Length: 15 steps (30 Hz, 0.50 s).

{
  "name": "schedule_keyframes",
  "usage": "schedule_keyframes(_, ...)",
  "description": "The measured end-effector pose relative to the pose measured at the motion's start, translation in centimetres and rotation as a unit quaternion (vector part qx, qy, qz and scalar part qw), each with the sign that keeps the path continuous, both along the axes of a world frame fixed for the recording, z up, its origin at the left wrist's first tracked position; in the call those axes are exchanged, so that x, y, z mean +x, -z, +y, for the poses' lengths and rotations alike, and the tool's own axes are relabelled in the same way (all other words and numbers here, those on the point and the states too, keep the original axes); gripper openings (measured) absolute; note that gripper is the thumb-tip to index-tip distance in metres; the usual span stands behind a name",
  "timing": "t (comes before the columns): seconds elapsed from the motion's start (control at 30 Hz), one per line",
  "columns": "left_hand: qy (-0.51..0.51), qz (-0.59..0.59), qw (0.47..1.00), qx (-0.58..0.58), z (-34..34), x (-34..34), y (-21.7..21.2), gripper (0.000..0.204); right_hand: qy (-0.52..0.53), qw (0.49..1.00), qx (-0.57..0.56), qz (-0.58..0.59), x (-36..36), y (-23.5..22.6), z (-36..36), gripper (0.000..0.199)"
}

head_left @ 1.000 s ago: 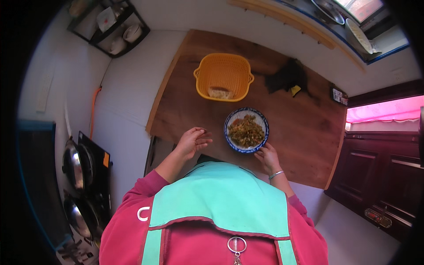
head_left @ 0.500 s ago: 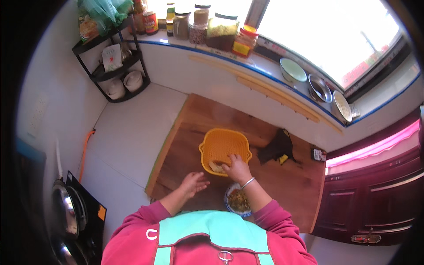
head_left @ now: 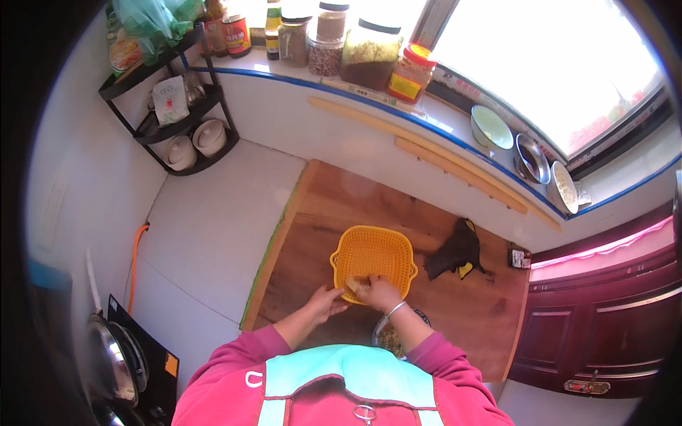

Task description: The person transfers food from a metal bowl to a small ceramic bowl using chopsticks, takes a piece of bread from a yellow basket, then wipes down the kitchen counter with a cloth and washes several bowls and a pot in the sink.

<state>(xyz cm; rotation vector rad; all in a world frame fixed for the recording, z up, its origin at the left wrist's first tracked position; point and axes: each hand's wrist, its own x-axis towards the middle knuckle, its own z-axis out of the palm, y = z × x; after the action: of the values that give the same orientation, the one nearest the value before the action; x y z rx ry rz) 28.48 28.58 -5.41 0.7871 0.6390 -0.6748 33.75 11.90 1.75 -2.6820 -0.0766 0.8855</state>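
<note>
A yellow woven plastic basket (head_left: 374, 245) with two side handles sits on the wooden board. My right hand (head_left: 381, 292) reaches over its near side, fingers closed on a pale, bread-like piece (head_left: 354, 284). At the basket's near left corner is my left hand (head_left: 327, 304), its fingers stretched towards the piece; whether they touch it or the rim is unclear. Below my right wrist stands a blue-and-white bowl (head_left: 377, 328) with chopped mixed food (head_left: 389, 342), partly covered by my forearm.
Right of the basket, a black cloth-like item (head_left: 458, 250) with a yellow patch lies on the wooden board (head_left: 341, 188). A small dark box (head_left: 519, 257) is at its right edge. Jars (head_left: 369, 53) and bowls (head_left: 491, 128) line the windowsill. A pan (head_left: 114, 355) stands left.
My right hand has taken hold of the pale piece and drawn it towards the basket's near edge. My left hand has come in to the basket. The whole view has shifted slightly.
</note>
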Motion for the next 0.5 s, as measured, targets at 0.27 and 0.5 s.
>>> schedule_keyframes(0.27,-0.024,-0.007,0.998,0.051,-0.3,-0.9,1.2,0.023,0.349,0.777,0.51,0.116,1.7,-0.6,-3.6,0.029)
schedule_keyframes(0.5,-0.039,-0.049,0.987,0.148,0.8,-0.9,-1.9,0.025,0.25,0.846,0.471,0.009,-0.2,-1.5,-6.2,0.03)
